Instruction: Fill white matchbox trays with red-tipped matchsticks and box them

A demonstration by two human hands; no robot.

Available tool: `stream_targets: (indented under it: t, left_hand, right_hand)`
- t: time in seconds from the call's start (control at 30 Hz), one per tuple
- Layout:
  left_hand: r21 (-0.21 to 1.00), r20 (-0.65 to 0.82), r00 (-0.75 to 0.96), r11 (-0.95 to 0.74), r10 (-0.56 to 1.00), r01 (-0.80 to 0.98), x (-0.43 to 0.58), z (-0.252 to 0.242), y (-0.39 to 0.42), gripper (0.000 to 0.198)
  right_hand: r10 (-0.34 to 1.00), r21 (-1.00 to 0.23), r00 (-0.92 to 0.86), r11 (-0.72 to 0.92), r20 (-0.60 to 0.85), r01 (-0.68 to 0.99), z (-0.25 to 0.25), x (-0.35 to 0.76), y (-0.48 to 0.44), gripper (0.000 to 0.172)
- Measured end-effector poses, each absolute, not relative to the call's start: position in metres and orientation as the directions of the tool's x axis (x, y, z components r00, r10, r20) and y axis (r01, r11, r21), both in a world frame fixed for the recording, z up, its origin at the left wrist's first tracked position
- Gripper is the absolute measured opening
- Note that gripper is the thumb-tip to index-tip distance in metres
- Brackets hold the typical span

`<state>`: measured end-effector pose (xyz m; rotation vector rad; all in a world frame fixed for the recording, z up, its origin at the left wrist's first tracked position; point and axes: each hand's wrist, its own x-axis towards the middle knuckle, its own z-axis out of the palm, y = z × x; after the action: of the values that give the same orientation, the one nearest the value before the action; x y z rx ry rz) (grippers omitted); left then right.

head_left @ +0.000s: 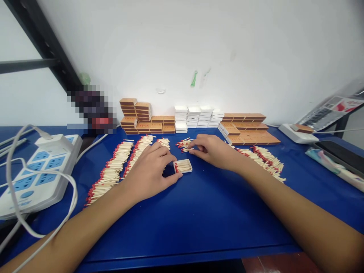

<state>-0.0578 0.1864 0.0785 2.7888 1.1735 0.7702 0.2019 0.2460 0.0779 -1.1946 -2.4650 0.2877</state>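
Note:
My left hand (153,167) grips a small white matchbox tray (191,169) at its left end, thumb on the near side and fingers on the far side. Red-tipped matches (182,165) lie lengthwise in the tray, which rests on the blue table. Just beyond it, my right hand (212,149) has thumb and forefinger pinched at the edge of a small pile of matches (184,143). How many matches are between the fingertips is too small to tell. Long rows of matches (109,168) lie to the left, partly hidden by my left hand and forearm.
Brown matchboxes (136,112) and white trays (196,115) are stacked along the wall, with more brown boxes (250,134) at right. Further matches (267,161) lie beyond my right forearm. A power strip (36,170) with looping white cables stands left; a phone (339,155) lies right.

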Motion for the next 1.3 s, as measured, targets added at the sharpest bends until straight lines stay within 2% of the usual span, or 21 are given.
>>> stream_targets:
  t: [0.17, 0.47, 0.63, 0.77, 0.9, 1.03, 1.3]
  left_hand:
    - [0.206, 0.434, 0.591, -0.714, 0.680, 0.669, -0.058, 0.078, 0.187, 0.025]
    - [0.201, 0.435, 0.596, -0.718, 0.675, 0.666, -0.058, 0.076, 0.187, 0.027]
    - [0.207, 0.431, 0.593, -0.714, 0.680, 0.669, -0.058, 0.076, 0.187, 0.028]
    - [0.197, 0.429, 0.592, -0.710, 0.682, 0.676, -0.058, 0.078, 0.187, 0.028]
    - [0.198, 0.429, 0.595, -0.714, 0.679, 0.672, -0.058, 0.078, 0.187, 0.026]
    - [0.200, 0.423, 0.595, -0.711, 0.683, 0.674, -0.058, 0.078, 0.187, 0.026]
    - [0.203, 0.414, 0.593, -0.705, 0.691, 0.680, -0.058, 0.079, 0.187, 0.026]
  right_hand:
    - [0.801, -0.356, -0.555, 0.598, 0.224, 0.719, 0.080, 0.200, 0.244, 0.011]
    - [0.803, -0.371, -0.555, 0.594, 0.216, 0.714, 0.075, 0.201, 0.247, 0.015]
    - [0.790, -0.366, -0.572, 0.611, 0.222, 0.702, 0.074, 0.201, 0.247, 0.007]
    - [0.794, -0.368, -0.570, 0.605, 0.211, 0.706, 0.073, 0.200, 0.247, 0.013]
    - [0.799, -0.374, -0.562, 0.599, 0.213, 0.708, 0.071, 0.199, 0.247, 0.009]
    - [0.796, -0.379, -0.571, 0.600, 0.200, 0.704, 0.071, 0.200, 0.248, 0.016]
    - [0.781, -0.407, -0.590, 0.616, 0.205, 0.675, 0.097, 0.187, 0.219, 0.015]
